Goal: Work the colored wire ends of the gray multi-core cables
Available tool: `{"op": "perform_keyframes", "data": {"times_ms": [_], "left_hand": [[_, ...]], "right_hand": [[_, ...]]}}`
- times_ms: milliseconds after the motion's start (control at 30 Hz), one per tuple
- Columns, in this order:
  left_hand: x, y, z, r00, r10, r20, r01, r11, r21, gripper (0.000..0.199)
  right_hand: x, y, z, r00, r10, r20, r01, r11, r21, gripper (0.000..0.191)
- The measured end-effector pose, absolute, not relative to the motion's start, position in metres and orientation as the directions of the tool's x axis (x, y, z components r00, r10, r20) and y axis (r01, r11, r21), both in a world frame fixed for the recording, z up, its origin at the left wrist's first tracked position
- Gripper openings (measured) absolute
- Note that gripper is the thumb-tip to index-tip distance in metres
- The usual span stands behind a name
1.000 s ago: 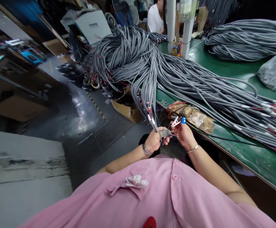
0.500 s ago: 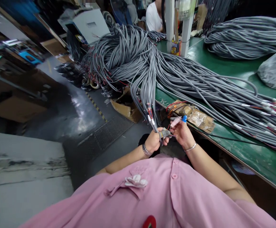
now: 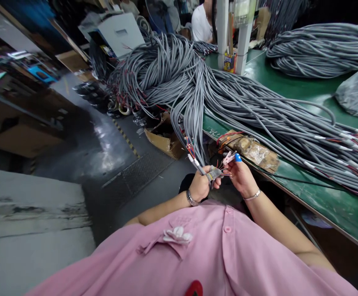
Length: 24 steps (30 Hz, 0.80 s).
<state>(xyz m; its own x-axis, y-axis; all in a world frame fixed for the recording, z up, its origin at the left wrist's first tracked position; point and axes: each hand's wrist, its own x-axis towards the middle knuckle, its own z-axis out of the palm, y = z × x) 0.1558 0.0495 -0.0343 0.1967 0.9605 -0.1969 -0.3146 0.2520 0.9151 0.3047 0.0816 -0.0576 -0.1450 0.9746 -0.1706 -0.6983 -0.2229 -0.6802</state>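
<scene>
My left hand (image 3: 201, 184), with a grey covering on its thumb, is wrapped round the end of a grey cable (image 3: 198, 165). Thin coloured wires (image 3: 226, 174) stick out of that end toward my right hand (image 3: 241, 177). Blue material covers a fingertip of my right hand, and its fingers are pressed together round a small pale pink tool (image 3: 229, 158), whose exact kind is too small to tell. Beside my left hand, more cable ends with white sleeves and coloured wires (image 3: 189, 146) hang down from the large grey cable bundle (image 3: 197, 90).
The bundle lies across a green table (image 3: 255, 88). A taped cardboard piece (image 3: 257, 154) sits at the table's near edge. Another cable coil (image 3: 323, 49) and a plastic bag (image 3: 357, 92) are at the right. An open carton (image 3: 163, 139) stands below. A person (image 3: 201, 22) is behind the table.
My right hand has turned slightly, and the pink tool has tilted. The hanging cable ends beside my left hand have shifted left. The whole view has moved a little.
</scene>
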Motion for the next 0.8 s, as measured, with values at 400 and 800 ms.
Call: {"op": "perform_keyframes", "data": {"times_ms": [400, 800], "left_hand": [[0.161, 0.055, -0.038, 0.183, 0.955, -0.235, -0.261, 0.278, 0.924, 0.030], [0.148, 0.043, -0.039, 0.167, 0.962, -0.215, -0.266, 0.254, 0.930, 0.029]], "right_hand": [[0.297, 0.090, -0.061, -0.088, 0.971, -0.224, -0.762, -0.211, -0.613, 0.031], [0.310, 0.078, -0.056, -0.347, 0.907, -0.237, -0.704, -0.419, -0.574, 0.052]]}}
